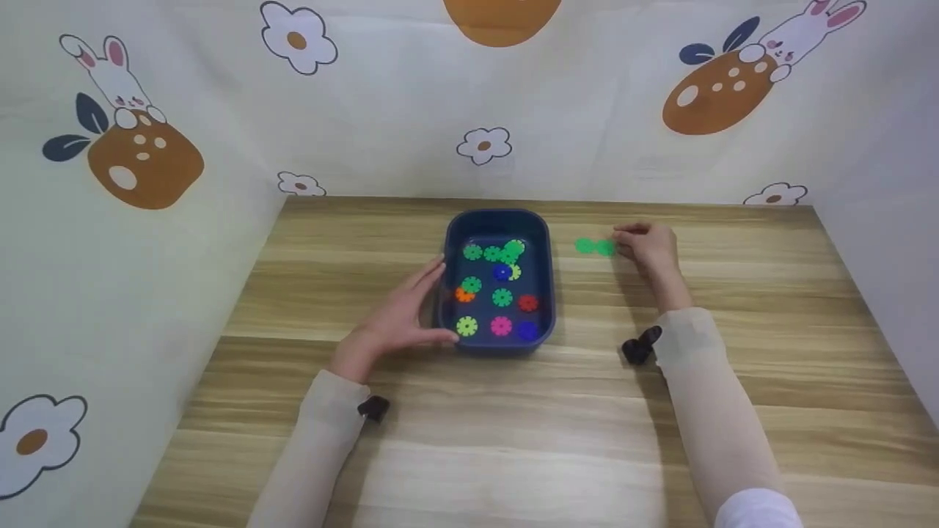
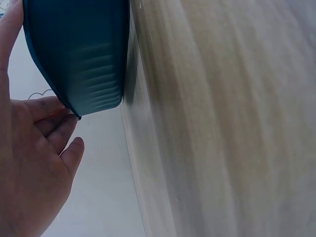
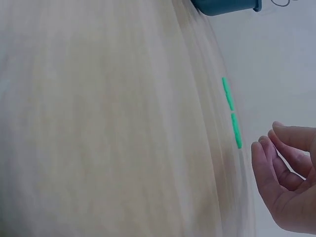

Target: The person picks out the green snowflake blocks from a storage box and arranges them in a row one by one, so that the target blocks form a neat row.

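Since the left hand (image 1: 400, 319) sits right up against the dark blue box (image 1: 502, 350), we're guessing it's there to stop the thing sliding about on the wooden table (image 1: 513, 440). Its fingers are spread wide, thumb at the near left corner and fingertips up at the rim further along, so it looks more like a brace than a proper grab. Inside the box there's a bunch of notched discs (image 1: 502, 298), including a pink disc (image 1: 501, 326) and a red disc (image 1: 527, 303), mostly spread out, with a few overlapping toward the far end; to us that spread makes them easier to pick out singly. Over on the right, two green discs (image 1: 585, 246) lie side by side on the table, clear of the box wall, probably to have some working room. We can't tell if they're actually joined. As for the right hand (image 1: 649, 253), it's just beside the right-hand one of that pair, fingers loosely curled with the thumb close by; we spot nothing between the tips. Honestly, that pose seems to suit small flat bits better than a fist would.
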The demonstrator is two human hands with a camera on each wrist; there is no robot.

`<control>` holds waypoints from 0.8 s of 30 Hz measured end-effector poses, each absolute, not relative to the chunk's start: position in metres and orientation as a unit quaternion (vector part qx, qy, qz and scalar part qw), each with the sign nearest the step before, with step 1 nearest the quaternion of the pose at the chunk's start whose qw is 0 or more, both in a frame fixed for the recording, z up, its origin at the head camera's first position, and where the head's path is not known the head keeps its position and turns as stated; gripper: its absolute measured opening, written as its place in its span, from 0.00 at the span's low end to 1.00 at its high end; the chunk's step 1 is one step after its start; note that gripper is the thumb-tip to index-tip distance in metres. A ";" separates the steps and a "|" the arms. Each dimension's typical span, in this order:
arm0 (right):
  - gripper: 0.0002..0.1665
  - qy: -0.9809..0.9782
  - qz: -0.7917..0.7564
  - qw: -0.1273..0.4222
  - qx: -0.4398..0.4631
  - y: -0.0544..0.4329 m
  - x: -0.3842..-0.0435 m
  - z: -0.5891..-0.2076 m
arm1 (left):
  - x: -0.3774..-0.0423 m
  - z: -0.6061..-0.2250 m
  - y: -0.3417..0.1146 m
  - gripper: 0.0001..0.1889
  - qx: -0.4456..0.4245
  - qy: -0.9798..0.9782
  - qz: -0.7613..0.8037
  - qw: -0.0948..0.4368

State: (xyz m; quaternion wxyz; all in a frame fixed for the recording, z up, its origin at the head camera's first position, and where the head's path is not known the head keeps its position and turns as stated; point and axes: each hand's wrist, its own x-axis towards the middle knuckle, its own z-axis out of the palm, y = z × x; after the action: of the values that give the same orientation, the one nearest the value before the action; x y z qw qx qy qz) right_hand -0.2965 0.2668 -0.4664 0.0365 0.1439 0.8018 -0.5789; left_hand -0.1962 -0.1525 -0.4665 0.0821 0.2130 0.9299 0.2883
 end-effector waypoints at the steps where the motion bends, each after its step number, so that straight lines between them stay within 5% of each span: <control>1: 0.21 0.801 -0.579 0.038 0.145 0.266 -0.296 -0.466 | -0.196 -0.466 -0.153 0.66 0.213 0.930 0.289 0.083; 24: 0.16 0.779 -0.618 0.027 0.105 0.249 -0.298 -0.451 | -0.196 -0.466 -0.152 0.64 0.207 0.935 0.278 0.081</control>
State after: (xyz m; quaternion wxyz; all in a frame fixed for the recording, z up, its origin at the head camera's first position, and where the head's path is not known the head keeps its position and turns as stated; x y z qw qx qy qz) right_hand -0.2983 0.2494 -0.4506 0.0272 0.1055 0.7786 -0.6180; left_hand -0.1956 -0.1515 -0.4661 0.0809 0.2073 0.9346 0.2776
